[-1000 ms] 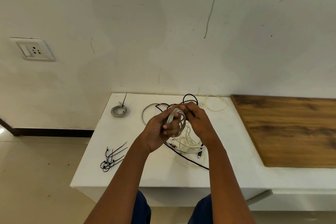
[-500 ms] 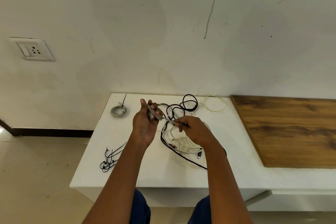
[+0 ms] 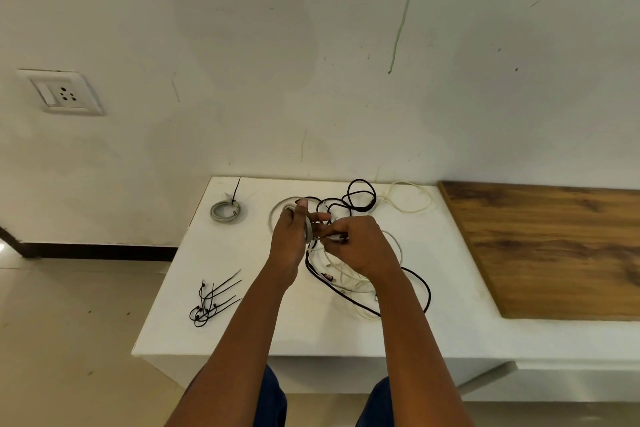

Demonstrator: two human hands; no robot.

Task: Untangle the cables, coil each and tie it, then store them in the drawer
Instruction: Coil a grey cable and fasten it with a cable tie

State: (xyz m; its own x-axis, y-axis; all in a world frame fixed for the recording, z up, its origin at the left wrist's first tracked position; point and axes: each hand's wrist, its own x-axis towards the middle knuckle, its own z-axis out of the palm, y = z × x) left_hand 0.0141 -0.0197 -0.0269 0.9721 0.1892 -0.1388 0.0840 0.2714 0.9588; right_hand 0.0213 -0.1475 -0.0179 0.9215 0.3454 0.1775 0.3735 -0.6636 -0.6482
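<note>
A tangle of black and white cables (image 3: 360,204) lies on the white table (image 3: 263,329) under my hands. My left hand (image 3: 289,241) holds a small grey-white coil of cable (image 3: 308,230) upright above the tangle. My right hand (image 3: 360,246) pinches the cable's free end next to that coil. A black cable (image 3: 420,288) loops out from under my right wrist. A cream cable (image 3: 412,199) lies at the back. One finished grey coil (image 3: 225,211), bound with a black tie, sits at the table's back left.
Several black zip ties (image 3: 211,302) lie near the table's front left. A wooden top (image 3: 554,246) adjoins the table on the right. A wall socket (image 3: 60,94) is on the wall at left. Tiled floor lies left of the table.
My hands first parted, drawing a length of cable out between them. Now the right hand has come back close to the left, beside the coil.
</note>
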